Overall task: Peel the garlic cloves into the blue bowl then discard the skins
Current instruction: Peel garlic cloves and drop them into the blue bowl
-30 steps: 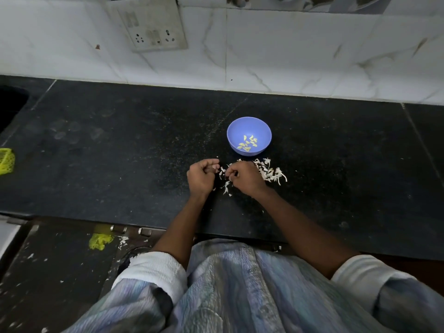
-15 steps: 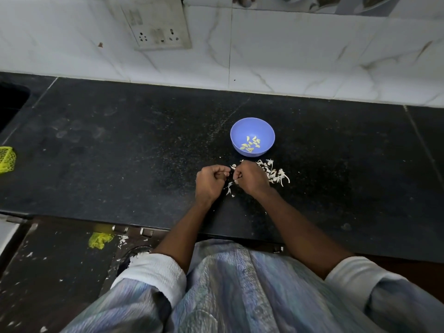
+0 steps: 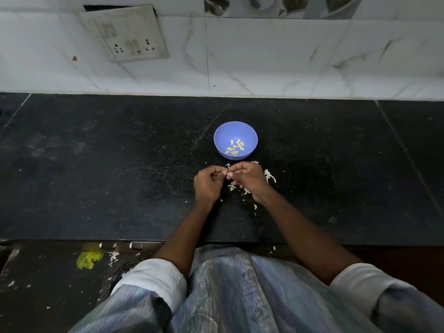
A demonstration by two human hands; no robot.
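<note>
1. Blue bowl (image 3: pixel 235 131): small, round, upright on the black counter, just beyond the hands.
2. Peeled garlic cloves (image 3: pixel 235 147): pale yellow, a small loose cluster lying on the bowl's floor.
3. Garlic skins (image 3: pixel 269 176): white papery shreds, scattered on the counter just in front of the bowl, partly hidden under the hands; a few stray bits nearer the counter's front edge.
4. Something tiny pinched between the fingertips of both hands; too small to tell what.

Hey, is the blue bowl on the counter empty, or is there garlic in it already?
Not empty. The blue bowl stands upright with a small cluster of peeled cloves on its bottom; most of the inside is bare.
</note>
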